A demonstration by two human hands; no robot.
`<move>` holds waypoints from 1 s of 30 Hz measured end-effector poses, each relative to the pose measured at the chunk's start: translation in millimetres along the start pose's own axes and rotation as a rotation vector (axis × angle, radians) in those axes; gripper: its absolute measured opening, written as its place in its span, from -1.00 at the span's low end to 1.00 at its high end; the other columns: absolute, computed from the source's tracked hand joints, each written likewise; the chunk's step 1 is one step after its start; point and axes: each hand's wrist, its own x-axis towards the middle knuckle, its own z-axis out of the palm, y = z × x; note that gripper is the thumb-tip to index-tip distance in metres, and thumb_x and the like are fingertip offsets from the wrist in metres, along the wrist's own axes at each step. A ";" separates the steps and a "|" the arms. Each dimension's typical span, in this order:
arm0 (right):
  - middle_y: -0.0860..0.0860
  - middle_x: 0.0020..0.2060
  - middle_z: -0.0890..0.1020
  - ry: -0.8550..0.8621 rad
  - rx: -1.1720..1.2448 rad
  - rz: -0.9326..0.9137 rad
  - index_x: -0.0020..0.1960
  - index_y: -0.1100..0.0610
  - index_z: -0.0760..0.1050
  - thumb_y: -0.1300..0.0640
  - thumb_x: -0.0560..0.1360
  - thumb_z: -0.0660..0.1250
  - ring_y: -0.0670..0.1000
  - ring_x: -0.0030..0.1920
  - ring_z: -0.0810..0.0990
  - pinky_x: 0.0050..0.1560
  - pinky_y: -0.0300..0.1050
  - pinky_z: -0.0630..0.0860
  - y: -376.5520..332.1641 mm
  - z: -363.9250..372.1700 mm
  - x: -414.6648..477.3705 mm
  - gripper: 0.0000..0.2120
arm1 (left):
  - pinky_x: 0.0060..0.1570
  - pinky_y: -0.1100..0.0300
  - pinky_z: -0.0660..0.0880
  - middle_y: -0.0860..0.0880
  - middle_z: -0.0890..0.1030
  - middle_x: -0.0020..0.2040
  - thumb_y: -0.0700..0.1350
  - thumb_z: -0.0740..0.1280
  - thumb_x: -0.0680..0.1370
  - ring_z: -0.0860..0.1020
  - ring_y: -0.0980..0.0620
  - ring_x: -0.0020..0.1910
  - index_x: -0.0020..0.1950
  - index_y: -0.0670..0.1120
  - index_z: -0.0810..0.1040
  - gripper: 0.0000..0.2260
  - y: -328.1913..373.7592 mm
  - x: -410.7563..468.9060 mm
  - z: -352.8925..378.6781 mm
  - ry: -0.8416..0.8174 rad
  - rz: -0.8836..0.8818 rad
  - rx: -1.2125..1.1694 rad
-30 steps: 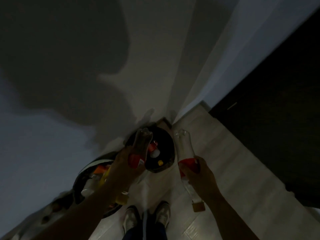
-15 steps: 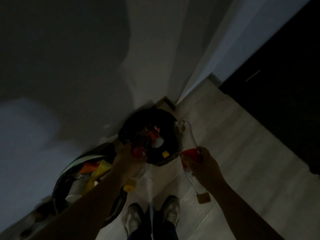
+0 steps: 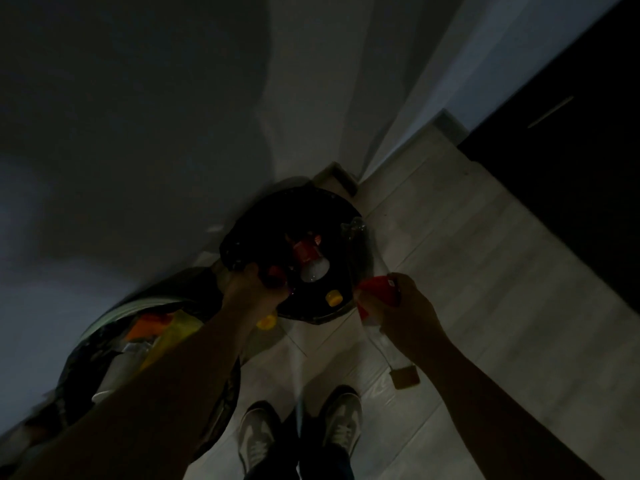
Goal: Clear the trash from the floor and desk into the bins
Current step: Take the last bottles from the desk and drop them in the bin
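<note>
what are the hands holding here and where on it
Each holds a clear bottle by its red-labelled middle: the right hand its bottle, the left hand a darker bottle, mostly hidden, over the black bin.

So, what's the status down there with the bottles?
Left hand grips a bottle over the black bin. Right hand grips a clear bottle at the rim. Nothing blocking.

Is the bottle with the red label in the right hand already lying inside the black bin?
No, the right hand grips the bottle by its red label, with its neck only at the rim of the black bin.
</note>
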 end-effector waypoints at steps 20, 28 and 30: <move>0.18 0.20 0.49 0.012 -0.385 0.034 0.39 0.22 0.18 -0.04 0.41 0.41 0.19 0.15 0.52 0.09 0.05 0.51 -44.5 19.9 70.1 -0.30 | 0.07 0.02 0.52 -0.11 0.49 0.17 0.31 0.28 0.28 0.51 -0.13 0.14 0.34 -0.01 0.39 -0.29 -41.9 -14.5 -18.4 -0.073 0.134 0.196; 0.15 0.23 0.49 -0.012 -0.708 -0.009 0.40 0.15 0.28 -0.17 0.51 0.25 0.15 0.21 0.49 0.13 -0.02 0.43 -44.6 38.1 104.5 -0.42 | 0.23 0.01 0.43 -0.10 0.44 0.31 0.07 0.37 0.42 0.42 -0.13 0.31 0.43 -0.03 0.32 -0.40 -49.4 -5.7 -21.1 -0.096 0.194 0.227; 0.17 0.12 0.51 -0.128 -0.712 -0.028 0.37 0.21 0.30 -0.02 0.49 0.34 0.16 0.13 0.51 0.04 -0.07 0.43 -43.4 42.7 108.1 -0.45 | 0.23 -0.01 0.44 -0.08 0.44 0.30 0.09 0.35 0.41 0.42 -0.12 0.31 0.43 0.00 0.31 -0.39 -51.2 -2.9 -21.1 -0.110 0.187 0.233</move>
